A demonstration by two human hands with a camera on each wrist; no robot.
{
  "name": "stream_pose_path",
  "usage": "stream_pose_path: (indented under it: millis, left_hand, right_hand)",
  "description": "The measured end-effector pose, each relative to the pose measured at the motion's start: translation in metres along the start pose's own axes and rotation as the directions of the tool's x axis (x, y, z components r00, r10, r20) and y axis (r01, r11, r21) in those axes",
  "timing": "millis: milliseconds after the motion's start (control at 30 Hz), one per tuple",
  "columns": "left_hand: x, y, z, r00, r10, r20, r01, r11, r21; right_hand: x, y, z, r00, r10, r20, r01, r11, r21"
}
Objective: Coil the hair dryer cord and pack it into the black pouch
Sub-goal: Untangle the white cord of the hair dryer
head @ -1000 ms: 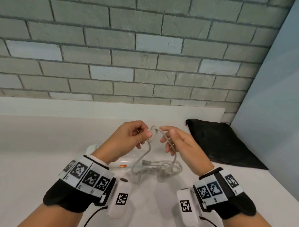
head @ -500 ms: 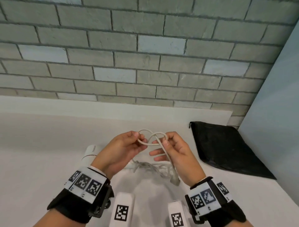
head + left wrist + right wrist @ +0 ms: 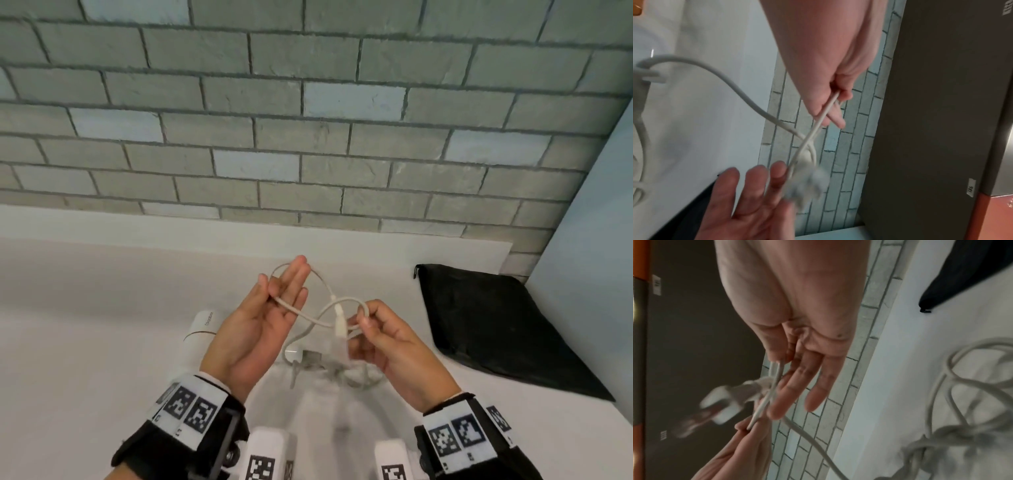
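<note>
A pale grey cord (image 3: 310, 320) runs in a figure-eight between my hands above the white counter. My left hand (image 3: 281, 282) has its fingers straight. A loop passes behind those fingers and the thumb pinches the cord against them. My right hand (image 3: 366, 315) pinches the other loop between thumb and forefinger, and the white plug (image 3: 339, 323) hangs just left of it. The right wrist view shows the right hand (image 3: 780, 364) pinching two strands beside the blurred plug (image 3: 723, 404). The white hair dryer (image 3: 202, 330) lies behind my left hand. The black pouch (image 3: 496, 325) lies flat at the right.
The rest of the cord lies in a tangled heap (image 3: 329, 370) on the counter (image 3: 85, 308) under my hands. A grey brick wall (image 3: 308, 137) closes the back, and a pale blue wall (image 3: 599, 240) stands right of the pouch.
My hands have drawn apart, stretching the loop wider. My left fingers have straightened and risen with their loop. The plug has come up between the hands.
</note>
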State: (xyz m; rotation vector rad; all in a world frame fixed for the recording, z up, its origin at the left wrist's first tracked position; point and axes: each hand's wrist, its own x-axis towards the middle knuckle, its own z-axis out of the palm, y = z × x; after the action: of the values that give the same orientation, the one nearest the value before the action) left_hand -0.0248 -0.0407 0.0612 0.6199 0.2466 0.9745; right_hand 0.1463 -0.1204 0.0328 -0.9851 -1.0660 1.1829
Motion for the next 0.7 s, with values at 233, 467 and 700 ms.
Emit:
stream_pose_path:
  millis: [233, 467, 700]
  left_hand:
    - [0.008, -0.004, -0.003, 0.994, 0.085, 0.065, -0.098, 0.967, 0.235]
    - [0.014, -0.023, -0.009, 0.998, 0.067, -0.016, -0.034, 0.680, 0.733]
    - [0.000, -0.044, -0.014, 0.954, -0.297, 0.039, 0.085, 0.394, 0.915]
  right_hand:
    - [-0.007, 0.001, -0.003, 0.998, -0.044, 0.035, 0.041, 0.997, 0.071]
    - [-0.003, -0.040, -0.005, 0.979, -0.166, -0.116, 0.186, 0.964, 0.191]
    - [0.014, -0.068, -0.018, 0.953, -0.176, -0.245, 0.253, 0.909, 0.330]
